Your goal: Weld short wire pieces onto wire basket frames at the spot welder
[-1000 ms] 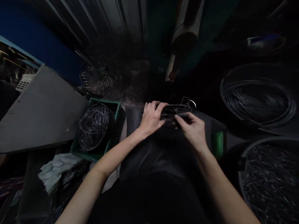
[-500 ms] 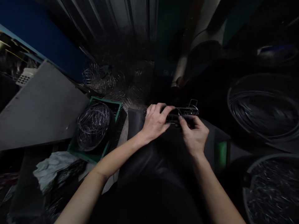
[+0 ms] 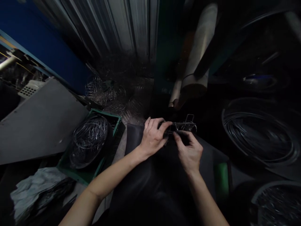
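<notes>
Left hand (image 3: 152, 137) is closed on a wire frame (image 3: 185, 126), its fingers over the far side and its thumb on the near side. To its right, the right hand (image 3: 190, 152) pinches the frame's near edge between thumb and fingers; the finest detail there is too dark to tell. The frame lies across the far end of a dark sheet (image 3: 134, 138). On the left, a green crate (image 3: 117, 129) holds bundled wire (image 3: 90, 133); on the right is coiled wire (image 3: 231, 131).
</notes>
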### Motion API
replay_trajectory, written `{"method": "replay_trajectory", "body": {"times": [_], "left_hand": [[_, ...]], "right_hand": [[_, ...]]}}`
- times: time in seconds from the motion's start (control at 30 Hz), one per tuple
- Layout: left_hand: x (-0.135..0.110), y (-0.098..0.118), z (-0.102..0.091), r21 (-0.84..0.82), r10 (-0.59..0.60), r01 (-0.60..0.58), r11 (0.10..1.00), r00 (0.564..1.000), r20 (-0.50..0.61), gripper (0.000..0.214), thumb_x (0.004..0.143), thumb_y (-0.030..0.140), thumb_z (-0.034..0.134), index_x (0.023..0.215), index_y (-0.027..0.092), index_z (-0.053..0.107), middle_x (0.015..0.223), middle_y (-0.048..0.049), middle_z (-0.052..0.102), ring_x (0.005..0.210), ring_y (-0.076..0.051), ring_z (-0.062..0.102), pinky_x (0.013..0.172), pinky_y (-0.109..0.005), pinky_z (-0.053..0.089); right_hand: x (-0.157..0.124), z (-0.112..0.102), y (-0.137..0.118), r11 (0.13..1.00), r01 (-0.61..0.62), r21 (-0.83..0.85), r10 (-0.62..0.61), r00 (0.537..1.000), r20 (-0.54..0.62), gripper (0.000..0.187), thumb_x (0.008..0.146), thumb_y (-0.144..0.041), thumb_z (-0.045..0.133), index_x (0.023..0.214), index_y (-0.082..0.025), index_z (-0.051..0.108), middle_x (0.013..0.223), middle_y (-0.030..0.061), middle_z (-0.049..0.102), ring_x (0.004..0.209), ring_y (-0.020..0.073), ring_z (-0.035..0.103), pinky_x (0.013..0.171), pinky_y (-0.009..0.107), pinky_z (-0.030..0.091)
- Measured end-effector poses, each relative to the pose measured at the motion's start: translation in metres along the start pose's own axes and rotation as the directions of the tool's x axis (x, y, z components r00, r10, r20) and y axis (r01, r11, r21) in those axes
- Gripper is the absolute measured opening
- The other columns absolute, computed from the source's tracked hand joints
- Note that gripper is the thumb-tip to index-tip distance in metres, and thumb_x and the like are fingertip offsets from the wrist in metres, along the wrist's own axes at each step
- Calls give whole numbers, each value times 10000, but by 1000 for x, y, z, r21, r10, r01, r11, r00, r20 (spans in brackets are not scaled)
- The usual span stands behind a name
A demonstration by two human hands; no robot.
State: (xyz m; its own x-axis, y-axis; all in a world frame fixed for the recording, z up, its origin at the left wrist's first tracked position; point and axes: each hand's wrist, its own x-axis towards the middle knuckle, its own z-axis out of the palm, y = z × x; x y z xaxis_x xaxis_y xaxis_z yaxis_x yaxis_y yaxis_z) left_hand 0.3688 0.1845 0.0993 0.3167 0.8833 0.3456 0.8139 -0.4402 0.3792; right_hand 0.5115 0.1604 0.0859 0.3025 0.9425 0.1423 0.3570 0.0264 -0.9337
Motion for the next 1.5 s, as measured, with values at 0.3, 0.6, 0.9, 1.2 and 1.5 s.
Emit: {"method": "replay_trajectory", "body": {"times": [0.3,0.6,0.9,1.2,1.5], "left_hand": [[10,-6,2,-73,31,-36,997,997,-76,519,724,182,646,1211,227,472,1159,-73,546,1118,-224,526,1081,-484,333],[21,-15,6,-56,86,-92,994,991,-107,457,755,210,633,1191,235,499,1163,-73,563,1125,-223,535,1079,-503,331],[28,-19,13,-73,108,-121,990,982,-157,455,753,199,624,1189,220,496,1163,-73,561,1124,-210,530,1095,-483,317],[33,-22,14,-100,111,-135,986,971,-211,442,742,185,631,1166,206,508,1131,-73,576,1109,-207,541,1089,-473,328],[38,-24,14,-114,125,-159,981,956,-264,434,745,199,629,1164,191,518,1109,-75,585,1083,-201,554,1082,-465,331]], "right_hand": [[4,7,6,983,175,-61,-178,983,-53,168,833,-349,618,866,-190,662,801,24,666,719,146,615,710,267,491],[14,15,7,979,193,-59,-198,976,-89,195,851,-368,587,846,-181,641,796,34,660,722,152,609,706,277,486],[21,21,17,977,204,-58,-209,971,-117,175,854,-344,591,884,-177,634,823,33,645,741,148,603,724,275,481],[27,24,12,957,275,-88,-285,949,-134,127,859,-298,597,872,-176,627,801,24,635,733,136,597,713,256,472],[32,26,10,950,296,-96,-307,941,-141,167,863,-333,588,858,-169,620,789,23,628,728,134,595,702,250,469]]}}
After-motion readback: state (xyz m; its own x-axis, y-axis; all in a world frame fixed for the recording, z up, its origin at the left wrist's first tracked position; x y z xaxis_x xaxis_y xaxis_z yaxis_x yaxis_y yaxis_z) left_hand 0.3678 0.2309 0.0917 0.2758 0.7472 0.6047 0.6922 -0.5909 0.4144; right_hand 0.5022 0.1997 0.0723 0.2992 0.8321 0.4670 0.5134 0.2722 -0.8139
